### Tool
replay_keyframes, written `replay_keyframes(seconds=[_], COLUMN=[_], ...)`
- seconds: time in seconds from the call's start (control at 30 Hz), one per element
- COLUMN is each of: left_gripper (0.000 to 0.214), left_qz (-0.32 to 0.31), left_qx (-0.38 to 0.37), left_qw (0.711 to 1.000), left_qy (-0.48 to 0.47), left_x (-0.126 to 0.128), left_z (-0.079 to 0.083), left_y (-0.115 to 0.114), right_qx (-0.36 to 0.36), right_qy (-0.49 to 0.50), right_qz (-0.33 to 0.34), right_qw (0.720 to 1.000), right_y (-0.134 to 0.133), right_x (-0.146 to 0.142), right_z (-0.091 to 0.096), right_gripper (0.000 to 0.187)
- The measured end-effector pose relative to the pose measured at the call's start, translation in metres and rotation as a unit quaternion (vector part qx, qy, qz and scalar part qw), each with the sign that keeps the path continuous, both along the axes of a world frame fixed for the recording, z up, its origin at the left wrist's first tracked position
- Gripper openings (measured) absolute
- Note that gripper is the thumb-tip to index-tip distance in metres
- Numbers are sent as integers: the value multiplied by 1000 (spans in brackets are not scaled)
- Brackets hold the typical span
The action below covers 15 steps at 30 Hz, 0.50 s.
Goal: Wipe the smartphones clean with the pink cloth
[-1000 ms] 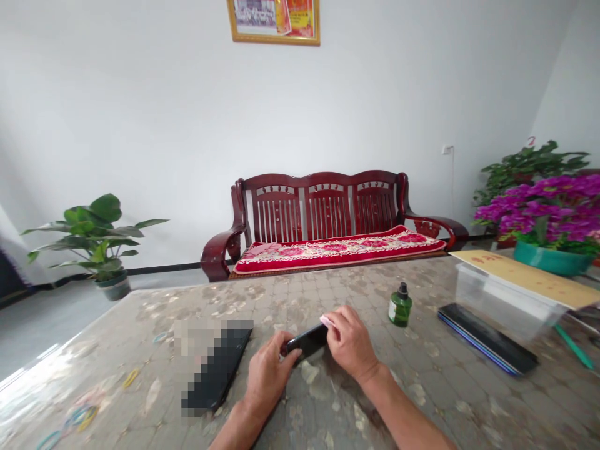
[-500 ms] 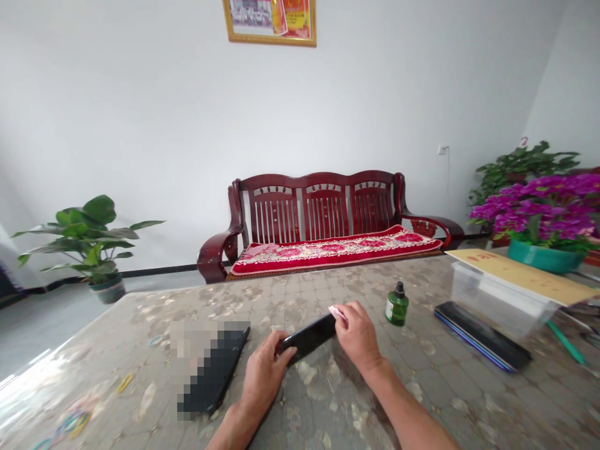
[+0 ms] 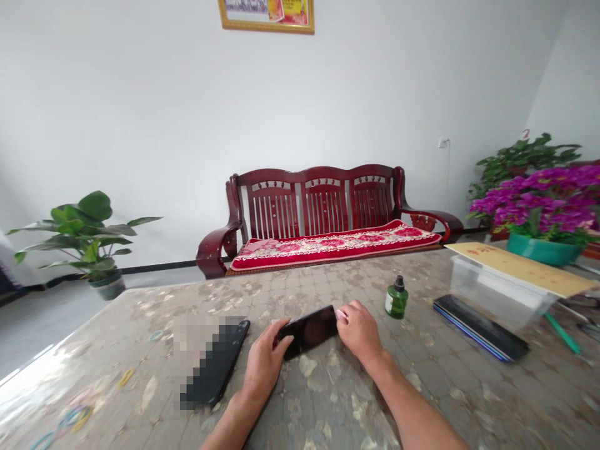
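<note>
A black smartphone [image 3: 310, 331] is tilted above the table, its dark glossy face turned toward me. My left hand [image 3: 266, 355] grips its left end, thumb on the front and fingers behind. At the other end, my right hand [image 3: 359, 327] pinches a small pale pink cloth [image 3: 342, 314] against the phone's right edge. Most of the cloth is hidden in my fingers. To the left lies a dark flat device [image 3: 224, 362], partly covered by a pixelated patch. A green bottle with a black cap [image 3: 397, 300] stands beyond my right hand.
On the right lie stacked phones [image 3: 480, 328], with a clear plastic box [image 3: 499, 294] under a yellow sheet [image 3: 520, 269]. A green pen-like stick [image 3: 562, 333] is beside it. Rubber bands [image 3: 70, 422] lie at left on the patterned table [image 3: 328, 400]. A red wooden bench [image 3: 323, 206] stands behind.
The phone has been turned so more of its dark face shows toward me. My right hand with the cloth has shifted slightly to its right edge. The view has tipped slightly.
</note>
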<state>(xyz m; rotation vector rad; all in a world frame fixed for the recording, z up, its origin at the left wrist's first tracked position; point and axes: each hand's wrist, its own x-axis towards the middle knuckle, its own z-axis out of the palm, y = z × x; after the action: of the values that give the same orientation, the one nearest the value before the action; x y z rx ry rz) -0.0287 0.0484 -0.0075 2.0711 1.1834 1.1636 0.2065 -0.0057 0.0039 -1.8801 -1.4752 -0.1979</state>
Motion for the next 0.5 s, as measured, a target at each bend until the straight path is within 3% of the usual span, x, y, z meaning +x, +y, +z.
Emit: replay_keyframes(seconds=[0.17,0.37,0.5], left_gripper=[34,28,26], left_qz=[11,-7,-8], left_qx=[-14,-33,-40], left_qw=[1000,998,997], left_qy=[16,52,60], left_x=[3,2,1], left_z=[3,6,7], left_y=[1,3,4], right_qx=[111,123,108], right_qy=[124,242,254], right_qz=[66,79,84], right_qw=[984,959,958], right_y=[7,18,19], right_x=[-7,-17,-19], right_z=[-4,-18,-21], right_gripper=[22,26,26])
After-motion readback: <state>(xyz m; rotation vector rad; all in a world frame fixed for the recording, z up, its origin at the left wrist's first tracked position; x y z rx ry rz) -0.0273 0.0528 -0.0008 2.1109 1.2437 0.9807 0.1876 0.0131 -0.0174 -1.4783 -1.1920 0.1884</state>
